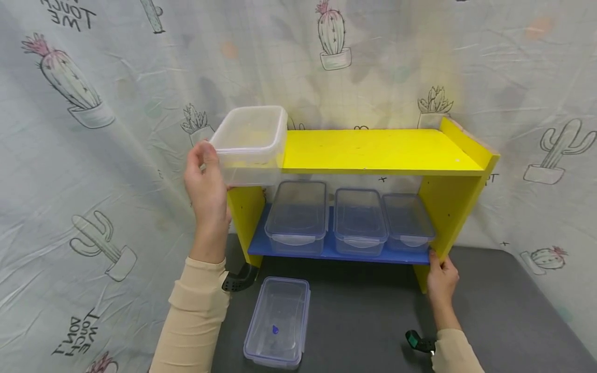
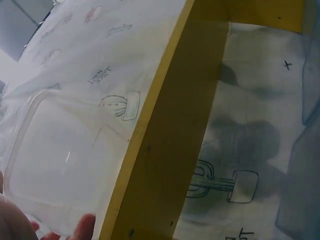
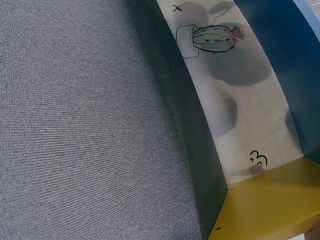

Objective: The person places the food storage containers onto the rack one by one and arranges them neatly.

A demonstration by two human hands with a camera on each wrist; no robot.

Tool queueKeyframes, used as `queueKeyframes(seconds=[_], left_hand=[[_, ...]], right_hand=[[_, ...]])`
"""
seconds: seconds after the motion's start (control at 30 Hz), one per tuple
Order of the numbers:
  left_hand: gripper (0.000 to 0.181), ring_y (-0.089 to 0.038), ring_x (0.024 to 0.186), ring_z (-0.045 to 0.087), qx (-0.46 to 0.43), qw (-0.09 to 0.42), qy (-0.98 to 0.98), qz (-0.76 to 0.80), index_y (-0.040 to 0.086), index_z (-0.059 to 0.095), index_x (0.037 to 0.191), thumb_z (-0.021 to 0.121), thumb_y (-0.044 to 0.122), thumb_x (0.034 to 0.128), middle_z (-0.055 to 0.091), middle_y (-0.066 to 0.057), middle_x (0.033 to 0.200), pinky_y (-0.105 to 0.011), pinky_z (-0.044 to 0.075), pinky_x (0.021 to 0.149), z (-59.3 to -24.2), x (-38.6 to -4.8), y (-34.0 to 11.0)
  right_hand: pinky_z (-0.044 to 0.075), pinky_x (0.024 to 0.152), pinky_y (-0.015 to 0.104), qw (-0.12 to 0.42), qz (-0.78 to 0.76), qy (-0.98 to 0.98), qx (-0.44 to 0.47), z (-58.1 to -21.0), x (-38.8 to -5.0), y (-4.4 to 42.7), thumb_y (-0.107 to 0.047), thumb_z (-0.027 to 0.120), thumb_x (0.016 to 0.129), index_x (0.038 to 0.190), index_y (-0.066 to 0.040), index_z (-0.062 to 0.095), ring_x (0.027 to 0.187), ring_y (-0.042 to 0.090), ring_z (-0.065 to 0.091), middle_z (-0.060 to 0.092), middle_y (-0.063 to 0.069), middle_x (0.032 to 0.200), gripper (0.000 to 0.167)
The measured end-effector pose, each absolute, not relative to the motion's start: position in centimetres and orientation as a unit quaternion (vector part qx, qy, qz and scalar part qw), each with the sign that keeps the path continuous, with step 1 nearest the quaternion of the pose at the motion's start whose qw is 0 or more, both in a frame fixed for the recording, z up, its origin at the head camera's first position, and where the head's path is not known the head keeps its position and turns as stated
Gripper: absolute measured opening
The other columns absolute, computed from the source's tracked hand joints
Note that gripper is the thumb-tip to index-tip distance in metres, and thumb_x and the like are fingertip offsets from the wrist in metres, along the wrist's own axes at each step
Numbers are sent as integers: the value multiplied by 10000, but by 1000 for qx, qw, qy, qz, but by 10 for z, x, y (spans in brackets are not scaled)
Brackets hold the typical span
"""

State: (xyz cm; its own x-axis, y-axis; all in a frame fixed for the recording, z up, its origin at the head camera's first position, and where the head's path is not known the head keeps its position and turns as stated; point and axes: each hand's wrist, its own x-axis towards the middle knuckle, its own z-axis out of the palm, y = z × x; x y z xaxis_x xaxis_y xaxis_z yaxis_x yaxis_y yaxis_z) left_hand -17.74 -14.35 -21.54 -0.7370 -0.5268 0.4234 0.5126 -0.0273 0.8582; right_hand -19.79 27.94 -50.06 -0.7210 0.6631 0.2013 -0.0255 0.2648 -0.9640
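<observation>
My left hand point(image 1: 207, 191) grips a clear plastic food container with a whitish lid point(image 1: 249, 129) by its left side, at the upper left end of a yellow and blue shelf point(image 1: 373, 150). Whether the container rests on the top board cannot be told. In the left wrist view, fingertips point(image 2: 86, 226) curl under the container's base point(image 2: 65, 155). My right hand point(image 1: 442, 280) holds the shelf's right side panel near the blue board's front corner. The right wrist view shows that panel's yellow inner face point(image 3: 270, 200) and a sliver of the hand at the bottom right edge.
Three lidded containers stand in a row on the blue board: left point(image 1: 298, 217), middle point(image 1: 360, 220) and right point(image 1: 409, 220). Another blue-rimmed container point(image 1: 280, 316) lies on the dark grey table point(image 1: 359, 311) before the shelf. A cactus-print curtain point(image 1: 154, 155) hangs behind.
</observation>
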Motion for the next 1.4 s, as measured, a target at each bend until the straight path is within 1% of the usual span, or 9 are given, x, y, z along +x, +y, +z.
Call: queueKeyframes(seconds=[0.1,0.2,0.3,0.37,0.5,0.7,0.97,1.27,1.4], left_hand=[[452,-184,1136,504,0,417,-637,-648,162,473,1383,475,412,1006,516,-30,1296,-342,492,920,-221,-178,-142],[421,-165,1243,441,-39,537,-660,-524,94,494,1368,443,318,1016,503,-79,1352,-343,366,1051,-231,-179,-140],[414,-260,1308,400,-101,648,-650,-384,58,580,1267,480,323,966,503,-158,1343,-424,298,1114,-238,-180,-135],[419,-337,1329,392,-138,683,-649,-306,75,607,1227,474,372,963,511,-188,1342,-477,260,1144,-238,-179,-130],[386,-390,1366,376,-185,671,-682,-225,128,636,1232,464,358,974,520,-174,1387,-556,242,1143,-236,-175,-123],[368,-348,1405,372,-183,625,-728,-215,151,649,1266,516,251,938,547,-126,1405,-615,196,1129,-239,-177,-122],[349,-323,1449,325,-180,588,-757,-221,151,614,1315,519,224,987,513,-108,1452,-644,191,1131,-238,-181,-123],[380,-361,1449,315,-199,571,-767,-213,104,592,1334,531,63,961,502,-151,1452,-498,236,1188,-237,-194,-126],[389,-349,1443,330,-207,563,-772,-211,104,594,1332,552,55,949,513,-143,1444,-447,281,1178,-235,-202,-130]], right_hand=[[364,629,138,300,566,-737,-217,-499,-198,279,-412,547,975,1077,-51,655,697,-26,448,470,-383,730,390],[372,619,121,296,564,-740,-215,-500,-197,280,-409,541,979,1092,-53,655,691,-43,455,474,-374,741,392],[374,616,117,296,562,-742,-213,-501,-197,280,-405,542,979,1091,-48,658,688,-45,456,476,-365,740,391],[375,618,119,299,564,-739,-215,-501,-198,280,-403,547,977,1087,-43,657,691,-36,459,480,-358,739,393],[373,629,130,301,568,-733,-220,-502,-198,279,-412,554,973,1088,-40,654,707,-17,462,488,-360,747,402],[385,625,142,296,567,-734,-228,-502,-199,277,-443,545,970,1087,-63,650,710,7,472,497,-337,760,411],[385,640,135,304,578,-725,-220,-501,-199,277,-416,552,974,1108,-44,652,738,31,484,519,-322,790,408],[390,630,129,305,574,-727,-220,-502,-200,278,-417,545,977,1099,-44,646,728,37,484,513,-307,775,405],[387,622,124,306,569,-731,-218,-502,-200,278,-397,535,986,1104,-36,650,728,44,493,508,-319,769,397]])
